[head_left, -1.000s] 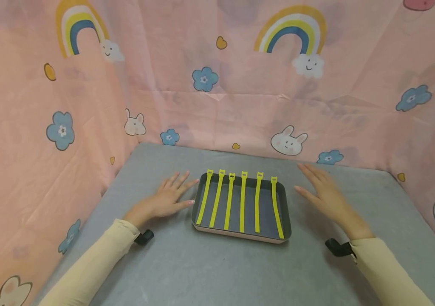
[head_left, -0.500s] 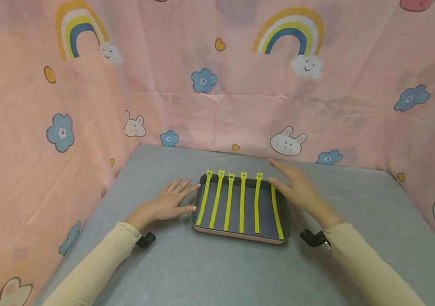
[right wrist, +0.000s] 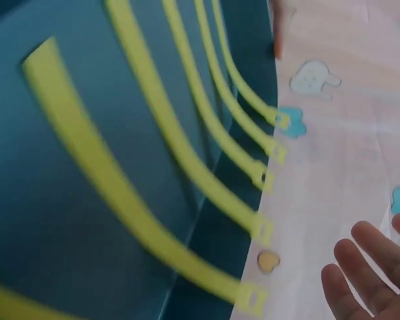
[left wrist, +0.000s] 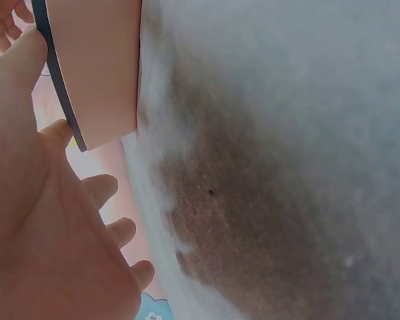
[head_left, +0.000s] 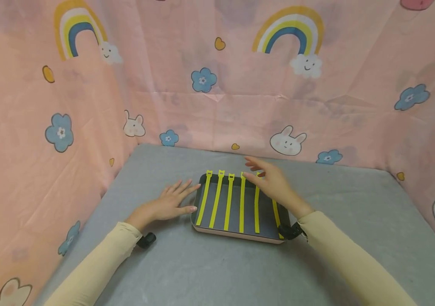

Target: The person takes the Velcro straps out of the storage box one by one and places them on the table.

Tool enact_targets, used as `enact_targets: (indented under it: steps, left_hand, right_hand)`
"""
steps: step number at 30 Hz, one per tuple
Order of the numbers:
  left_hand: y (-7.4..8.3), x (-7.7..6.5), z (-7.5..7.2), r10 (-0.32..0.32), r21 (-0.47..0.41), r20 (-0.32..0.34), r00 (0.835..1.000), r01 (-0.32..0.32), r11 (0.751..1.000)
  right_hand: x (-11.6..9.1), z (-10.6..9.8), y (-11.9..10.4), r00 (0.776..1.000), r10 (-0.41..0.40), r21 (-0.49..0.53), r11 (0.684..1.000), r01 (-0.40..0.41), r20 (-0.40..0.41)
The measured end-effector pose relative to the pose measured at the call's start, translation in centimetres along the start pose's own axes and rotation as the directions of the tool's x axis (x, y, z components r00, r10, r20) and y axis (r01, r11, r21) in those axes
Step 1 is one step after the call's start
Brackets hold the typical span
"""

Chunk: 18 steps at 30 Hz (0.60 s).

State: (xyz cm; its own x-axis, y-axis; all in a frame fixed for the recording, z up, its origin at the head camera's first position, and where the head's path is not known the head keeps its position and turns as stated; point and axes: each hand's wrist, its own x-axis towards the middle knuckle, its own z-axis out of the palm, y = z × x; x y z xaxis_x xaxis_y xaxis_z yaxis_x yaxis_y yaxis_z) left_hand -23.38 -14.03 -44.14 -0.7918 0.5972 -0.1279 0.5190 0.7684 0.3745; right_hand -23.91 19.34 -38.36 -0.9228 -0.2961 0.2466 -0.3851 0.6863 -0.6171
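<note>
A shallow tray, dark inside and pink outside, stands mid-table. Several yellow straps, perhaps hook-and-loop cable ties, lie side by side in it, their slotted heads over the far rim. Beside the tray's left end is my left hand, fingers spread; in the left wrist view its thumb and index fingertip meet the rim over the pink outer wall. My right hand hovers above the far right part of the tray, covering some strap heads. In the right wrist view its loosely bent fingers hold nothing.
A grey cloth covers the table. Pink curtains printed with rainbows, rabbits and flowers hang along the back and both sides. A black wrist mount sticks out under the left sleeve, and another black mount overlaps the tray's right corner.
From right of the tray, my right hand has moved left over its far side. My left hand has barely shifted towards the tray. The straps and tray look unmoved.
</note>
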Motion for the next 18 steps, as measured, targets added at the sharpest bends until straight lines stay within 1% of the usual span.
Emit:
enact_targets:
  steps: [4, 6, 9, 18]
  left_hand:
    - [0.1, 0.1, 0.0, -0.010, -0.011, 0.007, 1.000, 0.010, 1.000]
    - [0.1, 0.1, 0.0, -0.009, -0.018, 0.010, 1.000, 0.010, 1.000]
    - [0.1, 0.1, 0.0, -0.025, -0.023, 0.029, 0.999, 0.026, 0.999]
    - [0.4, 0.0, -0.3, -0.060, -0.042, 0.065, 0.996, 0.063, 0.997]
  right_hand:
    - [0.9, 0.8, -1.3, 1.000, 0.019, 0.050, 0.999, -0.019, 0.001]
    - [1.3, 1.4, -1.8, 1.000, 0.026, 0.058, 0.998, -0.027, 0.009]
    - [1.8, 2.2, -2.5, 0.999, 0.032, 0.067, 0.997, -0.034, 0.036]
    - [3.3, 4.4, -3.6, 0.992, 0.075, 0.109, 0.990, -0.085, 0.098]
